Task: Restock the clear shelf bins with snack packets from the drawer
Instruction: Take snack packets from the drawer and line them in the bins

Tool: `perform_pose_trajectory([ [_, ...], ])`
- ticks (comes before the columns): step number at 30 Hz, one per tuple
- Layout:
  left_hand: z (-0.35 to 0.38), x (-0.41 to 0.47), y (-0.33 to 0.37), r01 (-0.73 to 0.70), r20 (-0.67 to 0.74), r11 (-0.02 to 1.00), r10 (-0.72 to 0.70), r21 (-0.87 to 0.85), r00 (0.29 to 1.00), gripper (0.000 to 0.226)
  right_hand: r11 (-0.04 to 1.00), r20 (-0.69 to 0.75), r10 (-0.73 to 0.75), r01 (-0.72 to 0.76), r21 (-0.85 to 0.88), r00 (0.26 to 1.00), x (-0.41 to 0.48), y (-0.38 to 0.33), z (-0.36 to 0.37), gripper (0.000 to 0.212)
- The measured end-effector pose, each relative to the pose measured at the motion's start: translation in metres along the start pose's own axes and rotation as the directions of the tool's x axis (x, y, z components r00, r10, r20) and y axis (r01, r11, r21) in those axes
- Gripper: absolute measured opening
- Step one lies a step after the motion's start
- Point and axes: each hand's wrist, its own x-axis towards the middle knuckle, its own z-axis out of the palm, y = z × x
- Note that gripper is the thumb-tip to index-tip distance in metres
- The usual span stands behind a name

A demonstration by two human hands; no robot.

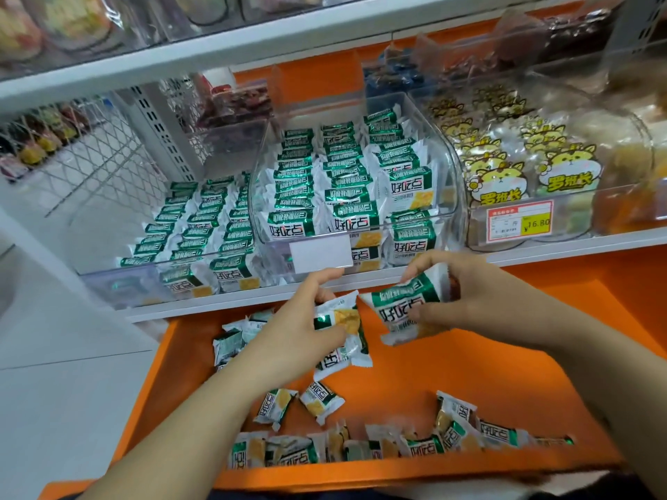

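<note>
My left hand (pixel 299 326) grips a green-and-white snack packet (pixel 343 341) above the open orange drawer (pixel 469 359). My right hand (pixel 465 294) grips a second green-and-white packet (pixel 408 304) just to its right, both below the shelf edge. Several loose packets (pixel 379 445) lie along the drawer's front, and a few more packets (pixel 234 337) sit at its back left. Above, the middle clear bin (pixel 454 196) holds rows of the same packets, and the left clear bin (pixel 108 279) holds more rows.
A right-hand bin (pixel 584 196) holds yellow cat-print packets behind a red price label (pixel 519 221). A blank white label holder (pixel 321 252) fronts the middle bin. Darker snack bins sit further back, and a white shelf (pixel 180 55) runs overhead. White floor lies to the left.
</note>
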Motion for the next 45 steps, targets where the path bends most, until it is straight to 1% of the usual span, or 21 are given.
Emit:
perform_pose_trajectory([
  [3, 0.000, 0.000, 0.002, 0.009, 0.024, 0.999, -0.008, -0.053, 1.000, 0.068, 0.999, 0.040, -0.034, 0.034, 0.007, 0.999, -0.005, -0.001, 0.004, 0.029],
  [5, 0.001, 0.003, 0.000, -0.003, -0.015, 0.993, 0.002, -0.118, 1.000, 0.072, 0.998, 0.067, -0.053, 0.051, 0.024, 0.996, -0.008, -0.002, 0.006, 0.035],
  [6, 0.003, 0.004, -0.001, -0.011, -0.038, 0.985, 0.004, -0.170, 0.999, 0.073, 0.998, 0.078, -0.058, 0.056, 0.018, 0.995, -0.010, -0.003, 0.008, 0.038],
  [8, 0.006, 0.006, -0.001, -0.021, -0.068, 0.942, -0.002, -0.336, 0.998, 0.071, 0.997, 0.083, -0.072, 0.074, -0.017, 0.994, -0.012, -0.005, 0.011, 0.040],
  [10, 0.011, 0.007, 0.001, -0.021, -0.075, 0.879, -0.017, -0.477, 0.997, 0.060, 0.995, 0.069, -0.096, 0.098, -0.030, 0.993, -0.013, -0.007, 0.014, 0.035],
  [14, 0.022, 0.006, 0.009, -0.021, -0.088, 0.815, -0.037, -0.579, 0.995, 0.030, 0.992, 0.004, -0.122, 0.122, -0.010, 0.992, -0.012, -0.006, 0.021, 0.028],
  [17, 0.028, 0.005, 0.015, -0.006, -0.091, 0.741, -0.075, -0.672, 0.993, 0.023, 0.990, -0.079, -0.143, 0.144, -0.003, 0.987, -0.008, -0.004, 0.025, 0.031],
  [19, 0.027, 0.006, 0.018, -0.021, -0.124, 0.735, -0.086, -0.678, 0.988, 0.023, 0.988, -0.112, -0.150, 0.151, 0.000, 0.982, -0.007, -0.005, 0.024, 0.034],
  [21, 0.022, 0.006, 0.020, -0.052, -0.136, 0.773, -0.045, -0.633, 0.990, 0.038, 0.989, -0.136, -0.148, 0.147, -0.016, 0.980, -0.007, -0.006, 0.018, 0.030],
  [22, 0.019, 0.004, 0.024, -0.082, -0.133, 0.806, 0.005, -0.586, 0.991, 0.045, 0.989, -0.137, -0.146, 0.145, -0.015, 0.980, -0.008, -0.007, 0.016, 0.027],
  [24, 0.013, 0.000, 0.034, -0.152, -0.111, 0.878, 0.114, -0.454, 0.987, 0.061, 0.987, -0.143, -0.150, 0.157, 0.038, 0.978, -0.010, -0.010, 0.011, 0.026],
  [26, 0.008, -0.001, 0.046, -0.194, -0.074, 0.926, 0.179, -0.323, 0.981, 0.073, 0.974, -0.175, -0.179, 0.199, 0.107, 0.968, -0.012, -0.013, 0.008, 0.025],
  [28, 0.003, 0.000, 0.062, -0.251, -0.057, 0.958, 0.245, -0.142, 0.968, 0.074, 0.961, -0.243, -0.214, 0.249, 0.123, 0.946, -0.012, -0.016, 0.005, 0.027],
  [30, -0.004, 0.006, 0.079, -0.315, -0.086, 0.948, 0.318, 0.045, 0.944, 0.071, 0.947, -0.319, -0.227, 0.285, 0.148, 0.920, -0.011, -0.018, 0.000, 0.028],
  [32, -0.009, 0.019, 0.095, -0.360, -0.119, 0.926, 0.373, 0.116, 0.920, 0.068, 0.938, -0.414, -0.231, 0.314, 0.146, 0.881, -0.009, -0.019, -0.011, 0.029],
  [34, -0.014, 0.037, 0.107, -0.382, -0.171, 0.915, 0.401, 0.133, 0.900, 0.064, 0.965, -0.516, -0.238, 0.259, -0.031, 0.823, -0.006, -0.013, -0.028, 0.033],
  [36, -0.017, 0.056, 0.114, -0.392, -0.219, 0.909, 0.415, 0.141, 0.883, 0.061, 0.950, -0.546, -0.245, 0.084, -0.302, 0.801, 0.000, 0.000, -0.048, 0.043],
  [38, -0.017, 0.074, 0.119, -0.403, -0.241, 0.902, 0.431, 0.156, 0.870, 0.060, 0.853, -0.511, -0.213, -0.096, -0.512, 0.832, 0.006, 0.014, -0.059, 0.052],
  [39, -0.016, 0.081, 0.121, -0.402, -0.244, 0.898, 0.436, 0.177, 0.866, 0.060, 0.808, -0.481, -0.187, -0.145, -0.572, 0.856, 0.008, 0.019, -0.060, 0.056],
  [41, -0.014, 0.095, 0.122, -0.383, -0.235, 0.898, 0.428, 0.216, 0.873, 0.061, 0.778, -0.433, -0.152, -0.163, -0.607, 0.889, 0.007, 0.021, -0.061, 0.062],
  [45, -0.012, 0.109, 0.116, -0.305, -0.180, 0.923, 0.350, 0.236, 0.919, 0.061, 0.797, -0.396, -0.164, -0.115, -0.593, 0.903, 0.000, 0.019, -0.064, 0.064],
])
